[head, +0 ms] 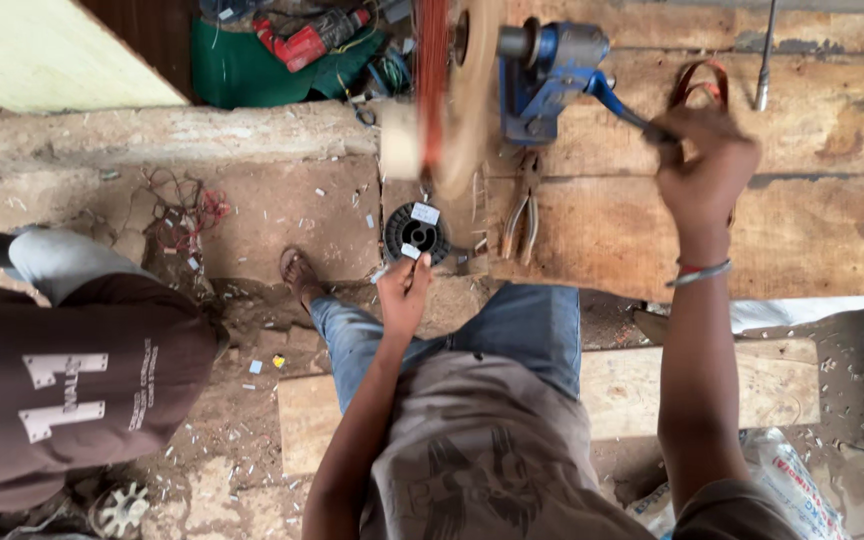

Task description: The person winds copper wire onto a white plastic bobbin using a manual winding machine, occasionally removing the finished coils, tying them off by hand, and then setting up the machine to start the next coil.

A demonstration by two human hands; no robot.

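Head view, looking down at a wooden bench. The right hand is clamped on the crank handle of a blue winder fixed to the far part of the bench. At the winder's left end a reddish coil and a pale disc appear blurred. The left hand, fingers together, pinches a small white piece just near of a black spool that stands on the floor at the bench's left edge. Pliers lie on the bench just near of the winder. A metal rod rests at the far right. A red power tool lies on green material at the far left. Another person in a brown shirt sits at the near left, beside tangled wire on the floor.
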